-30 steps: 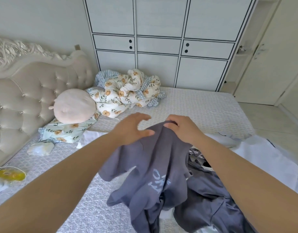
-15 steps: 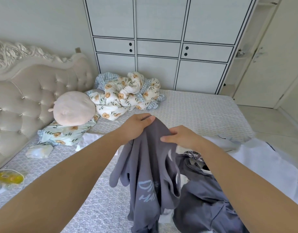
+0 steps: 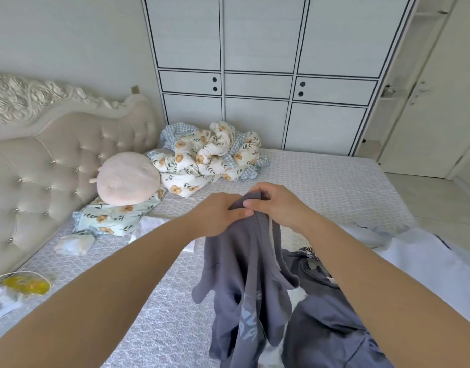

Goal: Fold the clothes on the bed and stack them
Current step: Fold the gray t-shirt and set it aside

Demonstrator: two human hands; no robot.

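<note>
At six o'clock the grey shirt point(image 3: 244, 282) hangs over the bed point(image 3: 321, 176). Above it, our left hand point(image 3: 218, 213) and right hand point(image 3: 276, 203) pinch its top edge. We should slide the hands apart to spread it flat.

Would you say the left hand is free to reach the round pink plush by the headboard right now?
Probably not yet: the left hand grips the grey T-shirt together with the right hand. The way to the pink plush looks unobstructed.
</note>
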